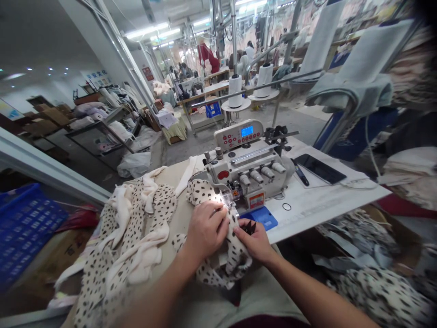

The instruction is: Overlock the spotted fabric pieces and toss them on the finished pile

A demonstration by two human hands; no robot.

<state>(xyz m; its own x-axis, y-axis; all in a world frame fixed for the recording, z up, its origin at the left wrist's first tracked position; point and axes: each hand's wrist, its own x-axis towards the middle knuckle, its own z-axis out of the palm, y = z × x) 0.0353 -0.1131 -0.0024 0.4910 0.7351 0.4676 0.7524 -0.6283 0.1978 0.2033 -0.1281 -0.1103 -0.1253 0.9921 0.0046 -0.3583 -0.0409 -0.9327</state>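
Note:
A white overlock sewing machine [249,168] with a lit blue display stands on the table. Under its lamp, cream fabric with black spots [235,246] runs up to the needle area and hangs down toward my lap. My left hand [206,228] presses on this fabric just in front of the presser foot, fingers bent and closed on it. On the fabric's right edge, my right hand [254,241] pinches the cloth between thumb and fingers. A dark pointed tool [251,227], perhaps thread snips, sticks out of the same hand; its handle is hidden.
More spotted pieces [126,232] lie heaped at the left of the table. A phone [320,168], a dark pen-like item [301,173] and a black ring [287,206] lie at the right. Thread cones [235,91] stand behind. A blue basket [27,232] is at far left.

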